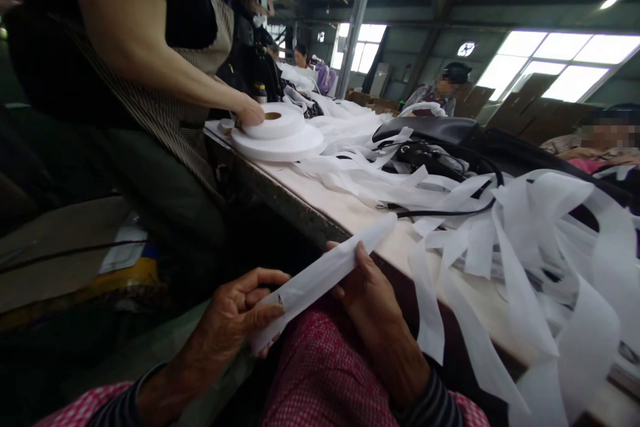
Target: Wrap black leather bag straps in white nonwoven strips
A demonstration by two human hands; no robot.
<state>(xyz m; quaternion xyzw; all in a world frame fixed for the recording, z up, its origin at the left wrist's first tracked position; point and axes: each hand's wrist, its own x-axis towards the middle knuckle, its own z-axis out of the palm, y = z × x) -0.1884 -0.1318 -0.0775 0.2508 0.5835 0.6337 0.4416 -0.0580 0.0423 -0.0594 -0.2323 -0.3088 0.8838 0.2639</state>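
Note:
A flat white strip (pixel 320 278) is stretched slantwise between my hands, above my lap. My left hand (pixel 243 310) pinches its lower end, thumb on top, beside a small dark mark. Nearer the table edge, my right hand (pixel 367 293) grips the upper part, with the thumb over the strip and the fingers beneath it. The strip's far end reaches over the table edge. Close to my right hand, loose white strips (pixel 545 267) lie in a tangled heap and hang off the table.
A co-worker's hand (pixel 251 112) rests on stacked white rolls (pixel 277 141) on the table (pixel 345 203). Black bags (pixel 435 133) with a thin black strap (pixel 450 213) lie among the strips. The table's edge runs diagonally before me. Other people sit farther back.

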